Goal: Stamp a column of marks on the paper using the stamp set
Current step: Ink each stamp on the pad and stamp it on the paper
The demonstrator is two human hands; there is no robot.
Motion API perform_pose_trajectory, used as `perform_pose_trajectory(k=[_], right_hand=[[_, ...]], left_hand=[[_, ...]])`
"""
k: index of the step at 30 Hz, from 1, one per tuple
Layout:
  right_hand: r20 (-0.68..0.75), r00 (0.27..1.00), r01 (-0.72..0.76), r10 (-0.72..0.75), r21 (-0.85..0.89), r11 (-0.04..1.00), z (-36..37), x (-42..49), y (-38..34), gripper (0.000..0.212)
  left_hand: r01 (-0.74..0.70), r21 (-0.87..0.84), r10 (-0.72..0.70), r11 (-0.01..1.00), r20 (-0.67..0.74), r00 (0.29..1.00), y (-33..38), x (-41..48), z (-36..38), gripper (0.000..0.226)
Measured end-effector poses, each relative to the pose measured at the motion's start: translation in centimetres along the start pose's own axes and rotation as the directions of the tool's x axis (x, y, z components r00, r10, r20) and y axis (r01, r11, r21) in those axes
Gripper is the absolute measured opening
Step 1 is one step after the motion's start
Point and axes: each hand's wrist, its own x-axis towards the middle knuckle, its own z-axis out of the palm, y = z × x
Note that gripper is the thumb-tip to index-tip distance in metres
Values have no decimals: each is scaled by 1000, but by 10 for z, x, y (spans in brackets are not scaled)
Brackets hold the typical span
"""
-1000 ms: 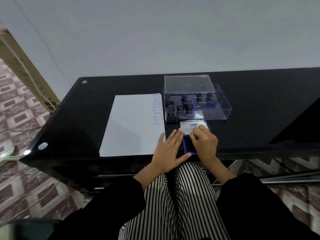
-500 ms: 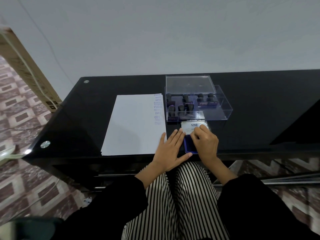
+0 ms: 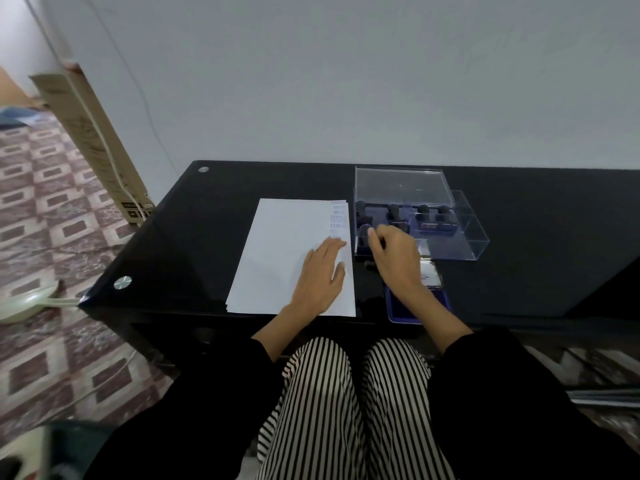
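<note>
We wear black: the left sleeve (image 3: pixel 207 410) fills the lower left of the frame and the right sleeve (image 3: pixel 512 403) the lower right. Both are plain, loose and unmarked, and each ends in a straight cuff partway along the arm. Between them, at the bottom centre, our trousers (image 3: pixel 349 410) run in narrow black and white stripes down both legs. Our left hand (image 3: pixel 320 278) and right hand (image 3: pixel 398 261) are bare from the cuffs onward.

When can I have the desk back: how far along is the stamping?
Done: several blue marks run down the paper's upper right edge; the ink pad lies open. In hand: left hand flat on the paper, right hand at a stamp in the case. Left: the column's blank lower part.
</note>
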Motion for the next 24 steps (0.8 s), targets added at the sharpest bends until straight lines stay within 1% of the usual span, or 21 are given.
perform_pose_trajectory(k=[2,4,6,8,12,16,17,20,24], right_hand=[[73,997,19,-18,-12,1000,9,11,-13,33],[132,991,40,-35,-35,999,19,19,-20,33],[175,984,54,-41,-72,996,28,23,-24,34],[209,977,63,-36,-124,990,37,25,-26,33],[244,969,91,-33,-229,969,48,26,-27,29],[265,961,167,-80,-326,931,55,28,-28,28],[269,959,180,-87,-345,921,57,28,-29,30],[278,957,188,-87,-363,913,65,25,-28,35],[269,960,183,-83,-372,910,71,23,-27,36]], left_hand=[[90,58,-91,994,11,996,-12,4,-8,43],[154,155,-164,976,55,985,-23,6,-12,48],[177,264,-215,948,122,969,-30,5,-13,56],[183,325,-250,928,178,952,-36,2,-13,64],[129,428,-242,895,221,945,-47,-6,-6,73],[89,492,-215,866,206,955,-52,-6,-2,100],[85,495,-211,865,204,956,-53,-6,-1,102],[84,494,-202,865,189,961,-54,-7,1,103],[90,491,-202,867,181,962,-55,-7,2,103]])
